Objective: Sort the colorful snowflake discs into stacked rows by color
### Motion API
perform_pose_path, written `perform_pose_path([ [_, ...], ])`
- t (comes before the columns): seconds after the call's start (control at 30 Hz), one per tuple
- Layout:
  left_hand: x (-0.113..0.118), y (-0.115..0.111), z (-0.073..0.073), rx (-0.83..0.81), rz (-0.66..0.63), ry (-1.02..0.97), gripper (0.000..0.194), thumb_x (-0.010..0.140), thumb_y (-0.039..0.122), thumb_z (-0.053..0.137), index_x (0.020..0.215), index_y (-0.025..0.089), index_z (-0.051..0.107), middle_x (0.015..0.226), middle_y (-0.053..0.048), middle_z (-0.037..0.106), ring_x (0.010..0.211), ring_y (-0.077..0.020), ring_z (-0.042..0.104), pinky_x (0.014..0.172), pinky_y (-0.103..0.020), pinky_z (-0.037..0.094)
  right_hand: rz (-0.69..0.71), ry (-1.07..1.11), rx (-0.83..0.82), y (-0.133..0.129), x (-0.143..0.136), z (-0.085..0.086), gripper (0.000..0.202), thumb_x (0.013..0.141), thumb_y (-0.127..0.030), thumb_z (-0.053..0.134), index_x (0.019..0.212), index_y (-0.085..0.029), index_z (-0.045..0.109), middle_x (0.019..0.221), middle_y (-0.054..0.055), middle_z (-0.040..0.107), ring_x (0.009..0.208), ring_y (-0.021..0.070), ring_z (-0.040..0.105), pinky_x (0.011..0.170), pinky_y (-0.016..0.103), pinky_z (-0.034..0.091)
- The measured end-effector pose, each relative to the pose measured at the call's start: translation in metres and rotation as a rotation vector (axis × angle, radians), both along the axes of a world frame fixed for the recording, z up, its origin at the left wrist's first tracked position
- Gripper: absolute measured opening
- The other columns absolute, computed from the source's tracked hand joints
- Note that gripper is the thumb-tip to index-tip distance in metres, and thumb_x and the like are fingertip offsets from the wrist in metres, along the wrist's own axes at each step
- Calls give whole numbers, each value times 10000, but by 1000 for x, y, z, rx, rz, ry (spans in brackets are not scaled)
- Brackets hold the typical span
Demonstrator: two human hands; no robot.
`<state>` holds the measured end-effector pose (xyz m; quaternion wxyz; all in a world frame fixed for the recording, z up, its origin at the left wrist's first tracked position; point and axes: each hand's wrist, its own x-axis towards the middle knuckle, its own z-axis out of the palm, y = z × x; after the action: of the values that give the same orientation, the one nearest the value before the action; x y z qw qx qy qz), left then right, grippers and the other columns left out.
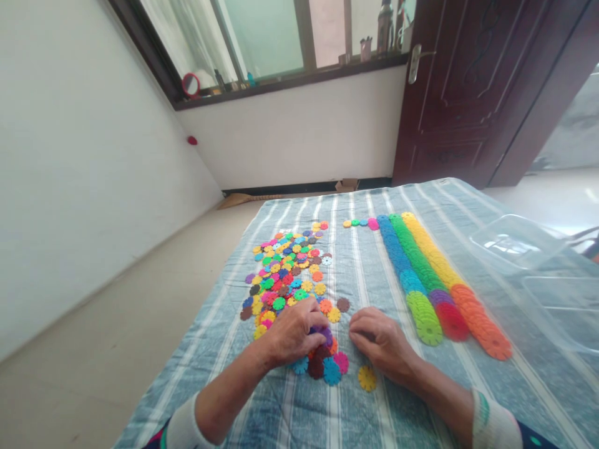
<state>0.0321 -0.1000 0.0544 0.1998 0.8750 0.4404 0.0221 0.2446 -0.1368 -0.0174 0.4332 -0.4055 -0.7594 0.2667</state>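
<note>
While above striped cloth (224, 362), dark door (453, 75) beyond, left grip (294, 332) around purple disc (327, 335), right grip (384, 344), state unclear.

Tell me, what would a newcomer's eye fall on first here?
Probably the three long rows of overlapping discs on the right of the striped cloth, in bold bands of blue, green, yellow, red and orange. Next would come the loose, many-coloured pile of discs to their left, with the left hand at its near end and the right hand between pile and rows.
</note>
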Motion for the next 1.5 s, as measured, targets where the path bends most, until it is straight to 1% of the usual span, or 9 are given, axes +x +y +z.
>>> perform_pose_path([
  [0.27, -1, -8, -5, -1, 12, -78, 123, 760, 153, 628, 845, 218, 688, 889, -13, 606, 867, -159, 559, 785, -261, 450, 4, -3, 6, 0, 0, -1, 204, 863, -147, 534, 742, -192, 691, 831, 50, 697, 799, 166, 622, 745, 296, 486],
  [0.5, 0, -25, -17, 161, -29, -194, 161, 873, 166, 514, 901, 218, 664, 987, -55, 659, 964, -176, 583, 866, -302, 490, 13, 17, -8, -3, -1, -2, 189, 868, -157, 540, 760, -202, 688, 833, 55, 689, 824, 184, 628, 755, 309, 507],
  [0.73, -23, -12, -30, 419, 166, -225, 172, 872, 162, 511, 933, 185, 670, 1078, -90, 667, 1030, -203, 605, 927, -351, 509, 8, 7, -22, -5, 0, -8, 182, 888, -191, 537, 775, -209, 679, 861, 62, 688, 843, 196, 637, 763, 319, 517],
  [0.97, -54, 11, -42, 539, 365, -285, 183, 857, 160, 520, 955, 187, 671, 1060, -87, 680, 1027, -202, 624, 937, -353, 513, 16, -63, 2, -7, 2, -9, 172, 907, -190, 529, 818, -207, 676, 885, 64, 684, 867, 197, 638, 775, 323, 521],
  [1.17, -64, 16, -53, 609, 415, -343, 161, 847, 140, 517, 873, 181, 670, 974, -75, 700, 971, -195, 639, 898, -339, 526, 28, -217, 75, -9, 0, -3, 144, 910, -173, 527, 863, -204, 659, 918, 69, 676, 884, 203, 624, 784, 343, 520],
  [1.27, -65, 19, -62, 663, 394, -391, 154, 843, 137, 521, 840, 179, 668, 953, -76, 705, 937, -199, 650, 862, -341, 540, 53, -300, 155, -8, -15, 9, 125, 907, -169, 536, 925, -212, 651, 989, 73, 666, 937, 217, 606, 821, 369, 516],
  [1.37, -66, 23, -67, 699, 383, -445, 151, 839, 133, 523, 837, 181, 667, 930, -72, 706, 915, -197, 657, 839, -335, 549, 124, -422, 241, -1, -44, 22, 159, 878, -158, 591, 1005, -231, 654, 1130, 77, 635, 1061, 246, 559, 917, 425, 478],
  [1.43, -68, 24, -68, 700, 385, -480, 164, 844, 130, 509, 836, 184, 664, 912, -66, 706, 896, -187, 661, 821, -319, 552, 171, -512, 281, 10, -66, 28, 236, 831, -196, 674, 1061, -246, 656, 1246, 80, 593, 1168, 287, 500, 979, 474, 432],
  [1.5, -69, 26, -67, 691, 390, -503, 174, 845, 126, 497, 819, 183, 659, 898, -64, 705, 879, -180, 663, 809, -306, 551, 213, -577, 267, 25, -83, 30, 249, 809, -242, 717, 1053, -253, 670, 1244, 73, 597, 1177, 287, 490, 975, 463, 432],
])
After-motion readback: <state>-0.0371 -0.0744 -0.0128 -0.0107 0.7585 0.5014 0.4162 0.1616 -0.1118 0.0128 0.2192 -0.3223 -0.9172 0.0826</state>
